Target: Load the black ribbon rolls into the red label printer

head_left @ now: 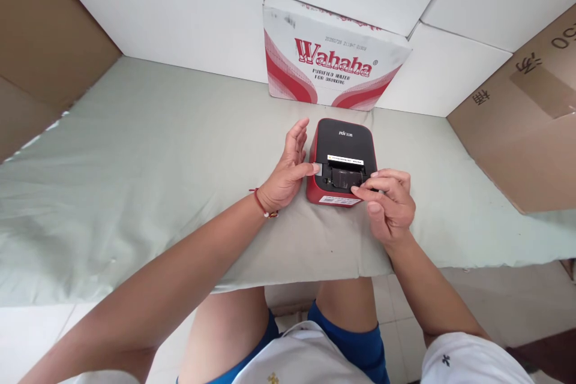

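A small red and black label printer (344, 144) sits on the cloth-covered table in front of me. On its top are a white warning strip (345, 160) and, in front of that, a dark glossy panel (345, 179). My left hand (290, 171) rests against the printer's left side, fingers stretched out, with the thumb on a grey button (318, 169) at the top left. My right hand (389, 201) is at the front right corner. Its index fingertip touches the dark panel's edge, and its thumb stands apart below. Neither hand is wrapped round anything.
Behind the printer stands a Wahaha water carton (337, 63), with white boxes (180, 6) stacked around it. Brown cardboard boxes stand at the left (49, 30) and right (522, 114). A pale green cloth (148, 144) covers the table; its front edge lies above my knees.
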